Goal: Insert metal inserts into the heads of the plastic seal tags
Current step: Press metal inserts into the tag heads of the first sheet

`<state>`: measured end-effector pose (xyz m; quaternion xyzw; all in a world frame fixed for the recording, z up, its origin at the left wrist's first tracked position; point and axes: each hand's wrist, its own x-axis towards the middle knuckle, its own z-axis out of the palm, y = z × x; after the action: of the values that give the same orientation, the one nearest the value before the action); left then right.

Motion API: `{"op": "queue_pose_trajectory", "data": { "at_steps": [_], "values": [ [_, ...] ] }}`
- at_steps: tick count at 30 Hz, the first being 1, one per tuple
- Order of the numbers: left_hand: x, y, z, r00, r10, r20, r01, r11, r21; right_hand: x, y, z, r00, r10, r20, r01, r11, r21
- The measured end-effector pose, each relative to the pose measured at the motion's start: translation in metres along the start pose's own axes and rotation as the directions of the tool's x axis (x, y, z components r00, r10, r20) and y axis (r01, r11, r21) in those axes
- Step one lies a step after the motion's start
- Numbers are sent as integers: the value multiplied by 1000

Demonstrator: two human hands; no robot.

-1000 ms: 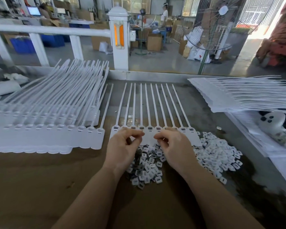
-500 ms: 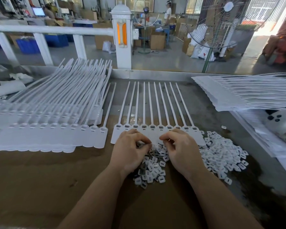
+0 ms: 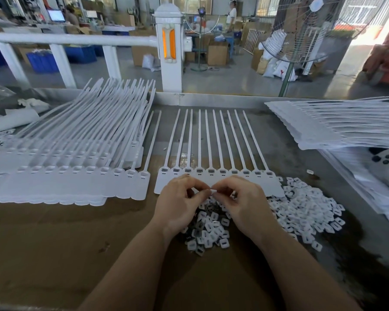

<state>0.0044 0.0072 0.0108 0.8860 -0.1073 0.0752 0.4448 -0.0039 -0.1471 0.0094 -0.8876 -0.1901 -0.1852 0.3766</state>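
Brown worktop (image 3: 54,239), workshop floor behind. Left hand (image 3: 177,205) and right hand (image 3: 243,205) curled fingertip to fingertip, pinching one small white insert (image 3: 212,191) between them. Directly beyond: row of ten seal tags (image 3: 218,178), heads toward hands. Beneath and right: loose insert pile (image 3: 301,209). Far left: stacked tags (image 3: 65,173).

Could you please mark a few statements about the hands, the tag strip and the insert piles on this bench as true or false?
1. Both hands, left hand and right hand, meet over the pile of inserts. True.
2. The strip of seal tags lies with its tails pointing toward the person. False: the tails point away.
3. A larger heap of white pieces lies right of the hands. True.
4. The stacked tags are on the right. False: they lie left of the strip.
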Motion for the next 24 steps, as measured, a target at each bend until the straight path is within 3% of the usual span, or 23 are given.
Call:
{"op": "queue_pose_trajectory", "data": {
  "at_steps": [4, 8, 12, 15, 24],
  "values": [
    [-1, -2, 1, 990, -15, -138, 1, 995, -99, 1, 4, 1, 997, 51, -64, -51, 999, 7],
    [0, -5, 4, 948, -38, -316, 52, 998, 38, 0, 4, 1, 994, 30, -102, -35, 999, -41],
    [-1, -5, 8, 967, -84, -239, 105, 991, 81, 0, 4, -1, 993, 11, -121, -17, 999, -45],
    [-2, -4, 7, 980, -38, -197, 57, 995, 88, 0, 3, -2, 991, -7, -135, 0, 999, -50],
    [-3, 0, 1, 995, -19, -95, 0, 980, -198, 6, -8, 6, 979, -172, -110, 159, 981, -113]
  ]
}}
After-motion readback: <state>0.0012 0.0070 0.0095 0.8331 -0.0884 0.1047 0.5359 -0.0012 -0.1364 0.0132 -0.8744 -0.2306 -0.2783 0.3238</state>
